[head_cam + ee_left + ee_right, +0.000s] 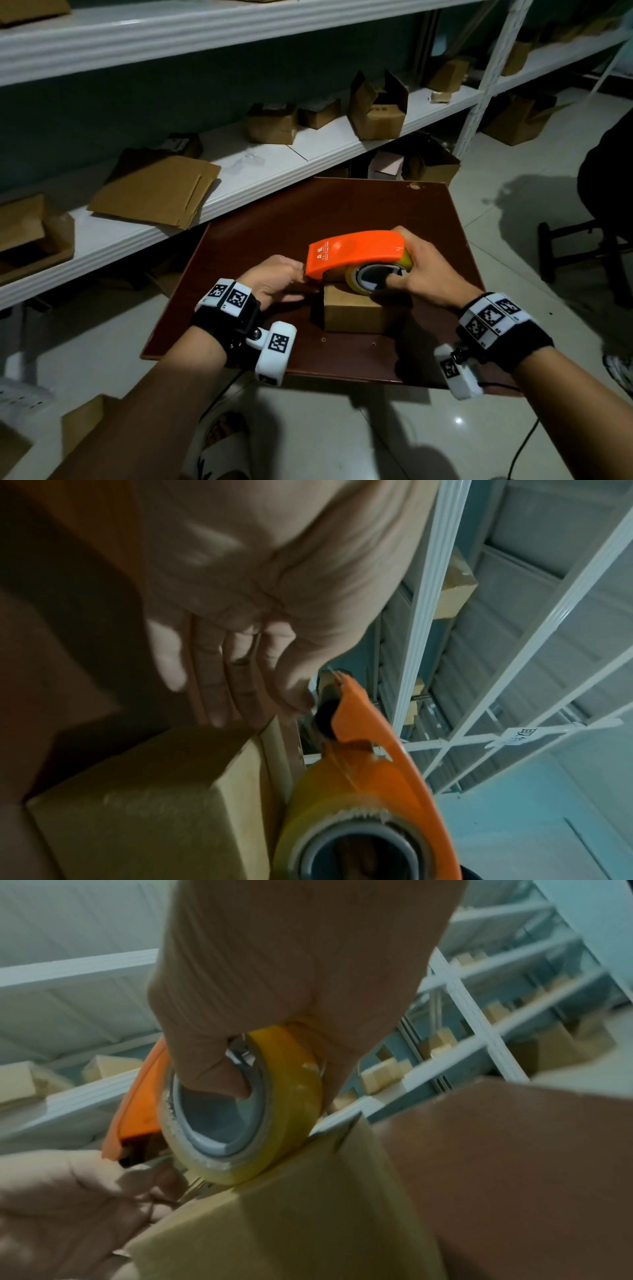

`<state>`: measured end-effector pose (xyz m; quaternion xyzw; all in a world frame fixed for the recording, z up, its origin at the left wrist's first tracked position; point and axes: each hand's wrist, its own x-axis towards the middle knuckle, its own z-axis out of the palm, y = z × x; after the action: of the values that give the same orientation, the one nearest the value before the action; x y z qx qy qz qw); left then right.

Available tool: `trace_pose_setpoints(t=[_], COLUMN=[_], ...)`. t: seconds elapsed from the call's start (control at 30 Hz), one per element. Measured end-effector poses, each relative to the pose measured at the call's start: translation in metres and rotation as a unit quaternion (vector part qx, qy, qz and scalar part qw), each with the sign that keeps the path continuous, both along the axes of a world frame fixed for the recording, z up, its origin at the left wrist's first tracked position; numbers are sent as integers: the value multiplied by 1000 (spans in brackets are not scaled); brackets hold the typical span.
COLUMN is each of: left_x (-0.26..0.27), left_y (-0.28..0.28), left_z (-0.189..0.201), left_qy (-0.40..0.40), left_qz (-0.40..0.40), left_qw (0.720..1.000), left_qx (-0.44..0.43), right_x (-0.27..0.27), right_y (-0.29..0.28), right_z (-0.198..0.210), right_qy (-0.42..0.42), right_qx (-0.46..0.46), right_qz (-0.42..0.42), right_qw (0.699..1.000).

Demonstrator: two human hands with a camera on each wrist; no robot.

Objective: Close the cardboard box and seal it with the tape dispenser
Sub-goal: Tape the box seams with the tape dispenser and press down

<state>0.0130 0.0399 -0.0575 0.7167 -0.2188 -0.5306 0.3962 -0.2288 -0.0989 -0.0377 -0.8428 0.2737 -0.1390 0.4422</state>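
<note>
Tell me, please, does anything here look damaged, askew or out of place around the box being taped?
Nothing stands out at the cardboard box: it sits square and shut on the brown board. The right hand grips the tape dispenser on its top; the left hand is at the dispenser's front end.

Head looks down; wrists view close, sharing the cardboard box (352,310).

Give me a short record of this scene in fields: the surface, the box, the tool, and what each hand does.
surface: dark brown board
box: small cardboard box, flaps down, on the board
tool: orange tape dispenser with yellowish tape roll, roll resting on the box top
right hand: grips the dispenser, thumb in the roll core
left hand: at the dispenser's front end beside the box; whether it pinches tape is unclear
</note>
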Motion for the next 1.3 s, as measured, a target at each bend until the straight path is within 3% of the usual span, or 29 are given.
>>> trace_pose_setpoints(t=[0.1,0.2,0.33,0.43,0.83,1.0,1.3], left_x=[-6,-10,-12,-15,-6,-1,-22], left_y=[-1,-2,2,4,11,11,0], left_z=[-1,-5,-4,-2,-20,-27,-52], left_qy=[-3,-37,16,26,-110,-80,-126], left_qz=[30,41,72,95,110,126,130], left_qw=[1000,998,997,995,988,988,979], left_qx=[5,23,22,16,24,35,89], right_x=[-1,0,5,6,5,8,10], right_y=[4,15,20,16,23,24,23], right_z=[-10,-28,-42,-46,-52,-54,-54], right_qy=[-67,-163,-205,-215,-264,-267,-253], right_qx=[66,153,138,134,152,134,104], right_qz=[-30,-80,-107,-123,-166,-171,-144], right_qw=[995,971,963,960,938,939,951])
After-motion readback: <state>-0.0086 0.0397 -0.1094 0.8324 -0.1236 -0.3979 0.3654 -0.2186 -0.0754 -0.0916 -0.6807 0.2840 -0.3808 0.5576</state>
